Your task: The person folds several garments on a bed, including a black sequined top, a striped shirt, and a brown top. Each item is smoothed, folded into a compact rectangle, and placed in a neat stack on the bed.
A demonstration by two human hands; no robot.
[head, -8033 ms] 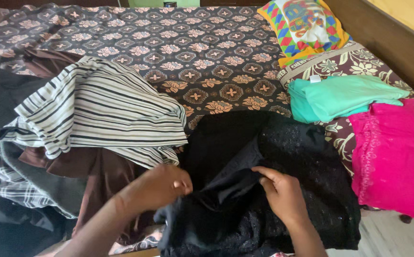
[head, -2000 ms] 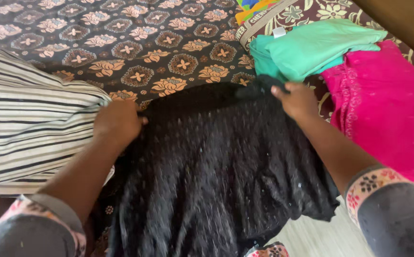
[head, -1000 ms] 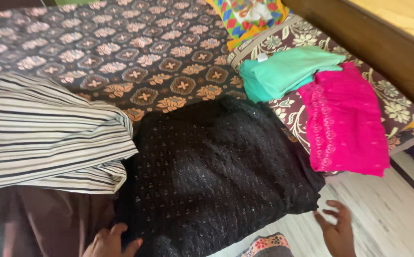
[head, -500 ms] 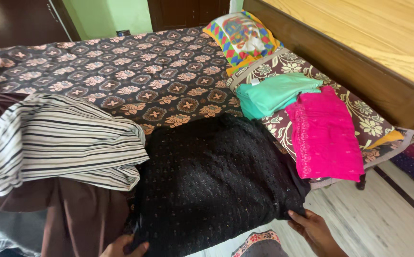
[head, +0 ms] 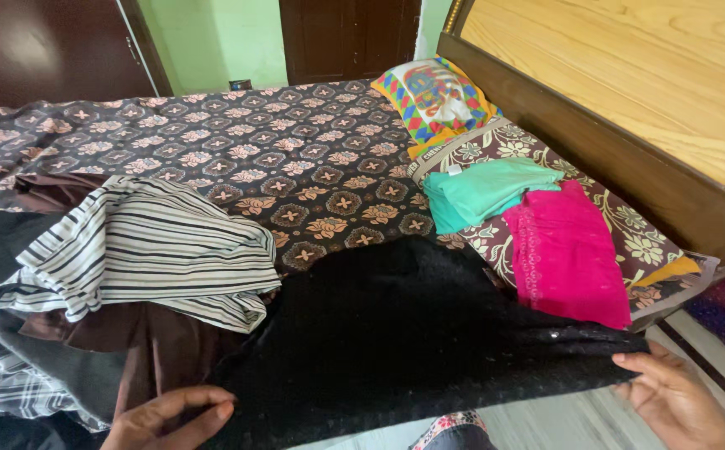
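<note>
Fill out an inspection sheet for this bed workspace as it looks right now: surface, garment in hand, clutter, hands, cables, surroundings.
Surface: bed under a dark floral-print sheet, largely covered with clothes.
Job's thing: black garment, spread flat at the near edge of the bed.
Clutter: striped cloth heaped on brown and checked clothes at left; folded green garment and folded pink garment on a floral pillow; colourful pillow behind.
Hands: left hand and right hand at the black garment's near corners, fingers extended.
Cables: nothing seen.
Surroundings: wooden headboard, green wall, dark doors, pale floor.
</note>
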